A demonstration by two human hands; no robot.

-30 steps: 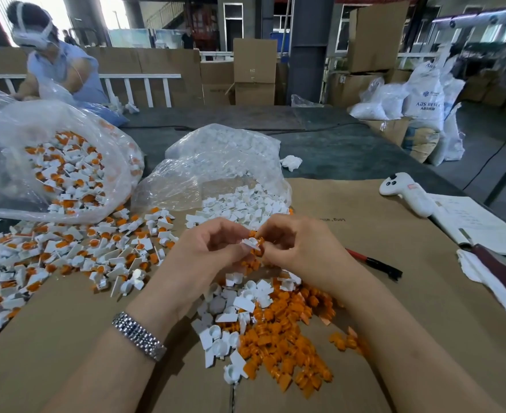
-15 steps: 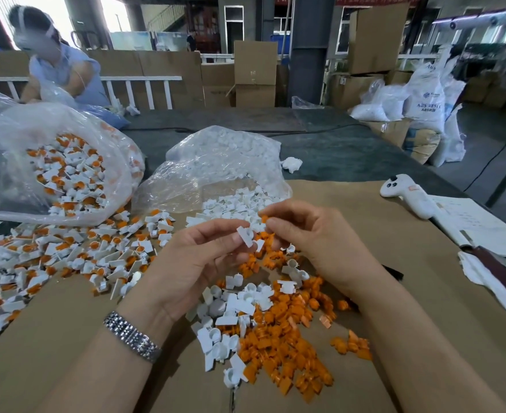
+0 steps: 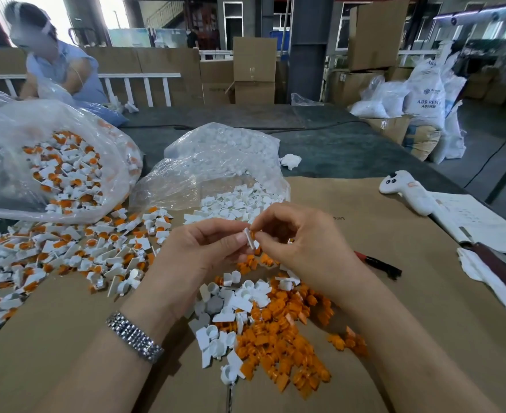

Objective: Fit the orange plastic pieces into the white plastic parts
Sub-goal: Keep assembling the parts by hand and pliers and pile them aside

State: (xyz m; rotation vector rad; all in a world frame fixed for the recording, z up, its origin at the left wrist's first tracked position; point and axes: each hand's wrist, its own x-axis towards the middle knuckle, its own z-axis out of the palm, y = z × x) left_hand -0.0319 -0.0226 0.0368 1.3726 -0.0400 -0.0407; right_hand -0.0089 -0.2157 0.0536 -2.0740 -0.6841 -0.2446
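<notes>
Fingers (image 3: 234, 238) pinching white part (image 3: 248, 237)

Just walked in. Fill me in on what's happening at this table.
A person is assembling small plastic parts by hand. The left hand pinches a white part while the right hand presses an orange piece against it; it does not look fully seated yet. Loose orange pieces and white parts lie below on the cardboard, and finished assemblies pile up at left.

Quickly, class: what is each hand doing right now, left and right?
Left hand: pinches the small white plastic part in its fingertips.
Right hand: pinches a small orange plastic piece against that part.
</notes>
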